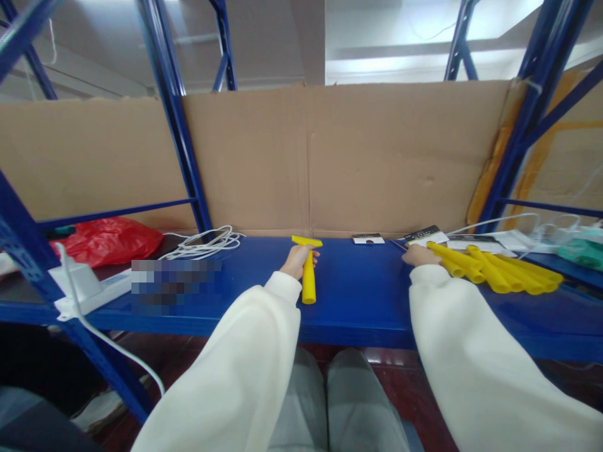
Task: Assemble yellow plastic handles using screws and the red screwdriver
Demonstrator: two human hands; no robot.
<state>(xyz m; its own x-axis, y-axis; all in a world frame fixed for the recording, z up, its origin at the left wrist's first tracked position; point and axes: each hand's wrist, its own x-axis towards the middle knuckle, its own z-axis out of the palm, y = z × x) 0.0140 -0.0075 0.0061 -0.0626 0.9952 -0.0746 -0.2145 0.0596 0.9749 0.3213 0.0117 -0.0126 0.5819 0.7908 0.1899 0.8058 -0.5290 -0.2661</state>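
My left hand (296, 260) is closed around a yellow T-shaped tool (308, 282) near the middle of the blue shelf. Its flat crosspiece points away from me, and its round handle hangs toward the front edge. Farther right, my right hand (421, 255) has its fingers curled at a black-and-white card (426, 236). What lies within those fingers is hidden. Against that hand's right side begins a row of several yellow tubular handles (502, 273), their round ends toward me. A thin dark stick (397, 245) shows just left of the right hand.
A small black-and-white card (368, 239) lies by the cardboard wall (377, 157). On the left are coiled white cable (211, 242), a red plastic bag (113, 240) and a white power strip (101, 292). Blue posts (181, 125) frame the shelf. White cables and green plastic (584, 251) sit far right.
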